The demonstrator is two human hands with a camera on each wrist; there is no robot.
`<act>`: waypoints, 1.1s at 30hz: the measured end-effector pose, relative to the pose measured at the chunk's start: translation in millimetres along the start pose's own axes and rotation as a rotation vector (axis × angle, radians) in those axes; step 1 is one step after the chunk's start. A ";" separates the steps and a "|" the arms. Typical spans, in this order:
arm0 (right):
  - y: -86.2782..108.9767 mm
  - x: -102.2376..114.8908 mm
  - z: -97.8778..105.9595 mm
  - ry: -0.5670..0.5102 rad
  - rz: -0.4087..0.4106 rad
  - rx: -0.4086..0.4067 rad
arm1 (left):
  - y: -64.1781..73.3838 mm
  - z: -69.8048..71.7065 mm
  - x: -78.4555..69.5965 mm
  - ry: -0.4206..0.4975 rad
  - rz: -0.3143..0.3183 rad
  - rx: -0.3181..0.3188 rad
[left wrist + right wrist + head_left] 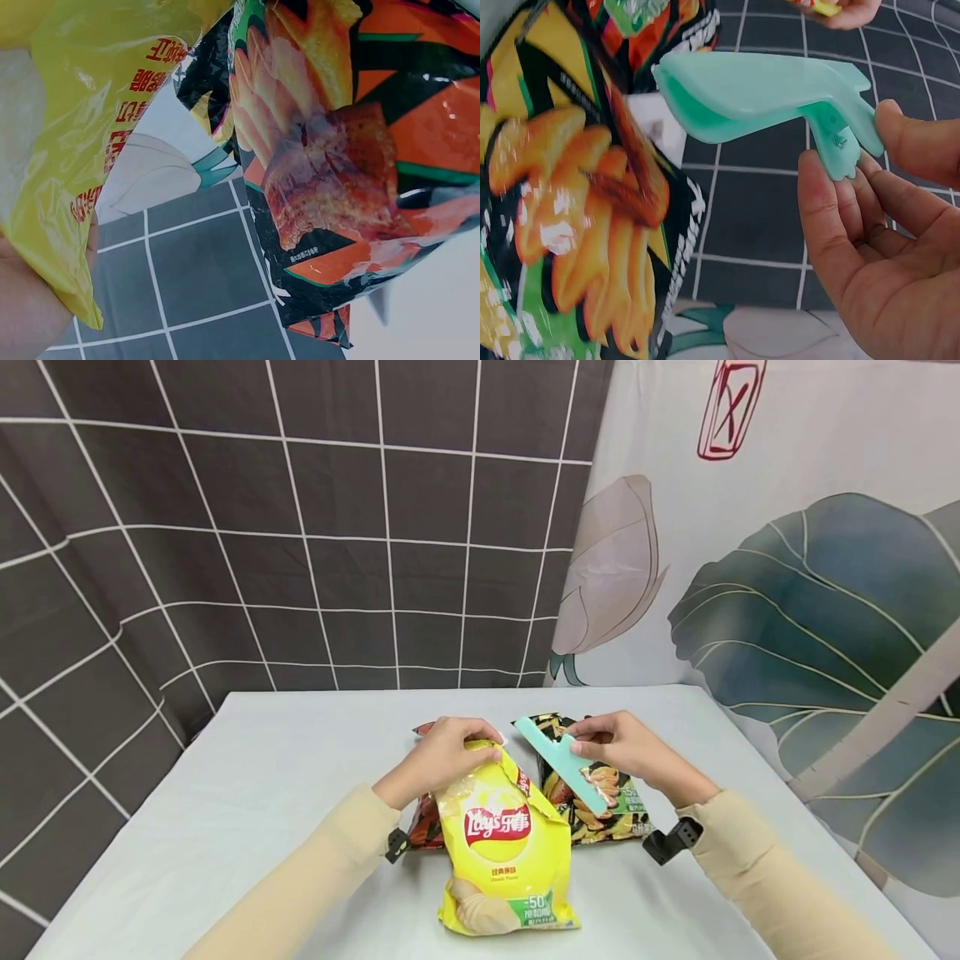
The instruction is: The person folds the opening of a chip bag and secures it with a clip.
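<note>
A yellow Lay's chip bag [498, 852] stands in the middle of the head view, its top folded over. My left hand [450, 750] grips that top at its left corner; in the left wrist view the hand [30, 307] shows beside the yellow bag [82, 112]. To the right, my right hand [626, 747] pinches a mint-green bag clip [562, 764] by its handle. Up close in the right wrist view, the clip [765, 86] has thumb and fingers on its two handle tabs. The clip is apart from the yellow bag.
Behind the yellow bag lies a red-and-black snack bag [426, 827], mostly hidden. A black-and-yellow snack bag [592, 827] lies under the clip at the right. Everything is on a white-covered table [262, 777], with a dark grid-patterned cloth [330, 568] behind.
</note>
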State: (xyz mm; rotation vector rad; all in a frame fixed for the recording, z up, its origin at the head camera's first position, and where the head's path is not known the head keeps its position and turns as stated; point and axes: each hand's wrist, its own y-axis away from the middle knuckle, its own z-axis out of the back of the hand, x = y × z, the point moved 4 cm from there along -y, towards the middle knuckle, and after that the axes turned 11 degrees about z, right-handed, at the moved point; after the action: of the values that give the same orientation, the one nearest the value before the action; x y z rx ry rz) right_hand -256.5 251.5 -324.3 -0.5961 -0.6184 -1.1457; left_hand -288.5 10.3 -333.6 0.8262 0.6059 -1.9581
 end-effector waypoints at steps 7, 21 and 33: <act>-0.6 1.4 -9.2 -0.034 0.021 0.012 | -1.6 -0.8 1.5 0.009 0.008 -0.006; -2.7 3.8 -19.9 -0.062 0.018 0.011 | -1.3 -0.5 0.1 0.002 -0.005 -0.009; -4.6 5.8 -24.0 -0.058 0.014 0.016 | 1.4 1.5 -2.6 -0.002 -0.009 -0.013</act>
State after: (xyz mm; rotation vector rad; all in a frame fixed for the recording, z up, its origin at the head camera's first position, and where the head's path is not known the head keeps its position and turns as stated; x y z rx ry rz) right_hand -255.8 229.4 -336.2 -0.6209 -0.6714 -1.1128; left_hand -286.7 10.0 -330.8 0.8145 0.6218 -1.9604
